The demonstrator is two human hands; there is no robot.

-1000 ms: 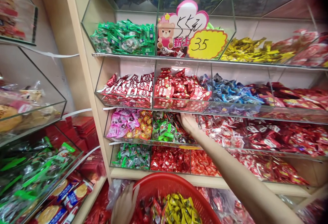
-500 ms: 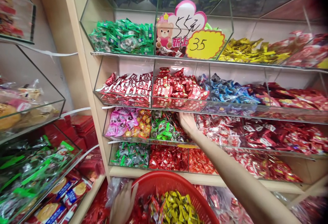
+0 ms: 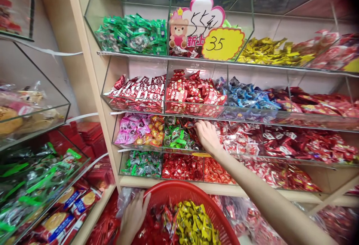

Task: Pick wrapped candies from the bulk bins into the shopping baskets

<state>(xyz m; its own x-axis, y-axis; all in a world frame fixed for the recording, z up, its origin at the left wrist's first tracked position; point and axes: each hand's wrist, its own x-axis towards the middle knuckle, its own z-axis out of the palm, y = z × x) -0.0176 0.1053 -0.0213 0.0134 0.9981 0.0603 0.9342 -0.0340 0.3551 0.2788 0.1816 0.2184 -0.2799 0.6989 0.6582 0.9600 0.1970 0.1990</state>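
My left hand (image 3: 134,213) grips the left rim of a red plastic basket (image 3: 207,196). Inside the basket lie yellow-wrapped candies (image 3: 196,222) and, to their left, red and dark wrapped candies (image 3: 165,220). My right hand (image 3: 206,135) is at a bin on the third visible shelf, its fingers curled around dark red wrapped candy (image 3: 190,124) that sticks out at the fingertips. Just left of it are green-and-dark wrapped candies (image 3: 176,137). What lies inside the palm is hidden.
Clear bin fronts (image 3: 193,107) edge the shelf above my right hand. Price signs (image 3: 223,44) stand on the upper shelf. A wooden upright (image 3: 92,77) divides this rack from bins of packaged snacks (image 3: 56,222) at left. Bagged goods (image 3: 252,219) lie below the rack.
My right hand has drawn out slightly from under the shelf above, its curled fingers now showing with dark red candy. The left hand stays on the basket rim. The view has shifted slightly.
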